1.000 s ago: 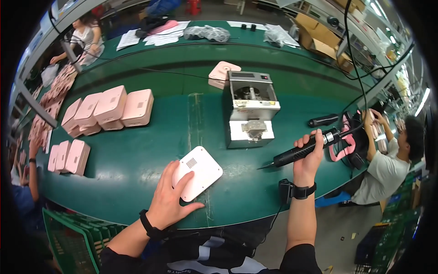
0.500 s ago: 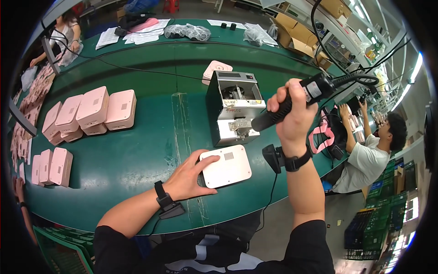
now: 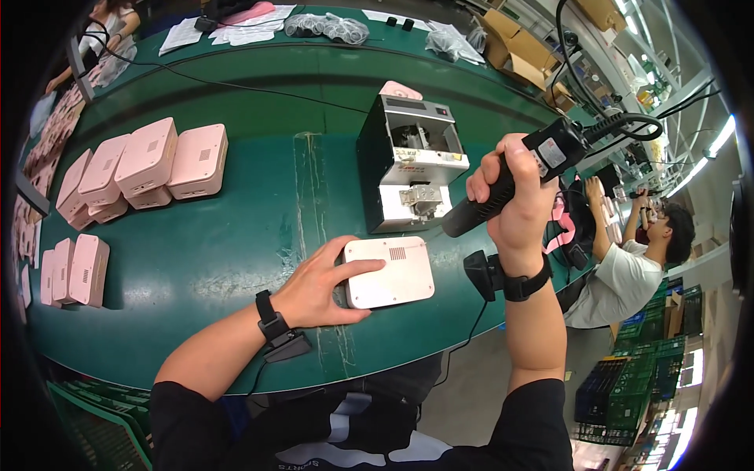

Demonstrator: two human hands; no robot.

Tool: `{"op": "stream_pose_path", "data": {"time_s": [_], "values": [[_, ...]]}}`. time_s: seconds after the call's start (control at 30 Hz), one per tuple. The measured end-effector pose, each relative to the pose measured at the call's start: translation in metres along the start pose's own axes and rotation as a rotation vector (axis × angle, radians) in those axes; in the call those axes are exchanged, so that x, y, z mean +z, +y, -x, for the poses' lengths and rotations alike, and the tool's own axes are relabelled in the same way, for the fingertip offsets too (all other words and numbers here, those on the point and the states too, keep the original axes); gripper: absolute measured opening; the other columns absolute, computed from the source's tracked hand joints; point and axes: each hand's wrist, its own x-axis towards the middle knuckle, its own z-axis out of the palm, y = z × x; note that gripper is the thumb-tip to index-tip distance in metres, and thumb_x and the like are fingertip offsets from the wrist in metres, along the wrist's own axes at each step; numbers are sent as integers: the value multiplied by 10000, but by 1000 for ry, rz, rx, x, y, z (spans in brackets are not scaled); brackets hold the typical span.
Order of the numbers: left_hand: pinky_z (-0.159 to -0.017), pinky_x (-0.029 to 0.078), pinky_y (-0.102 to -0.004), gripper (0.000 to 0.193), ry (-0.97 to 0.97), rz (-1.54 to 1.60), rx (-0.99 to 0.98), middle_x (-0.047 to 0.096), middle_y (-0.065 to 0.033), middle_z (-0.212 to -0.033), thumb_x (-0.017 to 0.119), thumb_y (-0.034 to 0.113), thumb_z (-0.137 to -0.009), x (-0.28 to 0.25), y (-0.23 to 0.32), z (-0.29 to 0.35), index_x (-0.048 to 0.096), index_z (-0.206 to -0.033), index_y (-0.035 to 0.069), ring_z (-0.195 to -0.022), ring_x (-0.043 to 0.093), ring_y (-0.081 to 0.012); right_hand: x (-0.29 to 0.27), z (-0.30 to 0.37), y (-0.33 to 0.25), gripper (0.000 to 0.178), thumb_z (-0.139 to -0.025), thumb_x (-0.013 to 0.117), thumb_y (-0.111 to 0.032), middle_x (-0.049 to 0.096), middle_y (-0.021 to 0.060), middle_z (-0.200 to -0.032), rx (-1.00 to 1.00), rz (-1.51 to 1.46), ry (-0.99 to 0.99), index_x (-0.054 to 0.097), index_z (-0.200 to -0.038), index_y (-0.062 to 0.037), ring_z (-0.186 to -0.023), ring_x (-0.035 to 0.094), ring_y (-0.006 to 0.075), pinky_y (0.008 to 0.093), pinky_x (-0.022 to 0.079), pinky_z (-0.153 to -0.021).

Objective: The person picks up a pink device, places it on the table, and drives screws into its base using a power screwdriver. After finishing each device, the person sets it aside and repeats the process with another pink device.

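My left hand [image 3: 318, 284] grips the left end of a pale pink rounded box [image 3: 404, 286], which lies flat on the green table. Its index finger stretches over the top face, beside a small slotted grille, and the thumb presses along the near edge. Screw holes show at the box's corners. Raised to the right, my right hand [image 3: 518, 192] is wrapped round a black corded electric screwdriver [image 3: 491, 206]. The screwdriver tilts down to the left; its lower end hangs between the box and a black and white screw feeder [image 3: 408, 169], apart from both.
Stacked pink boxes [image 3: 145, 161] stand at the left, with several smaller pink boxes [image 3: 77, 271] nearer me. Another pink part [image 3: 400, 89] sits behind the feeder. Papers and plastic bags [image 3: 326, 29] lie on the far ledge. A co-worker [image 3: 628, 271] sits at the right.
The screwdriver's lower end has moved away from the feeder's front, toward me and slightly right. My left hand still holds the pink box. The whole view has shifted slightly.
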Motion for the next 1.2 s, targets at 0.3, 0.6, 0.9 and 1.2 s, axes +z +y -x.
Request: {"op": "stream_pose_path", "data": {"time_s": [0.3,0.6,0.9,1.2], "values": [[-991,481,-429,725,-24,-11,-57,470,-201,-1338,857,237,-629,1,1,-1,617,-1312,205,-1185,538,-390,-1,3,24,209,-948,577,-242,505,60,-651,54,34,-22,526,-892,-46,-487,492,154,328,431,-498],[-969,497,-429,728,-23,-44,-82,469,-195,-1346,861,238,-616,2,0,-5,627,-1305,226,-1173,552,-385,-6,-2,36,234,-944,570,-266,499,65,-650,101,4,-54,521,-880,-46,-498,486,155,332,428,-507],[-979,483,-436,696,-32,-1,-40,472,-175,-1331,840,245,-648,6,4,-4,610,-1305,227,-1170,540,-387,-6,-1,11,245,-952,558,-275,499,65,-657,-4,14,14,530,-894,-39,-499,484,162,341,431,-514],[-1002,451,-451,725,-129,-29,-8,469,-135,-1338,849,305,-666,28,5,-35,577,-1337,267,-1166,538,-369,4,-24,15,250,-960,550,-270,508,67,-665,-73,48,90,525,-934,-23,-506,509,165,342,443,-522]]}}
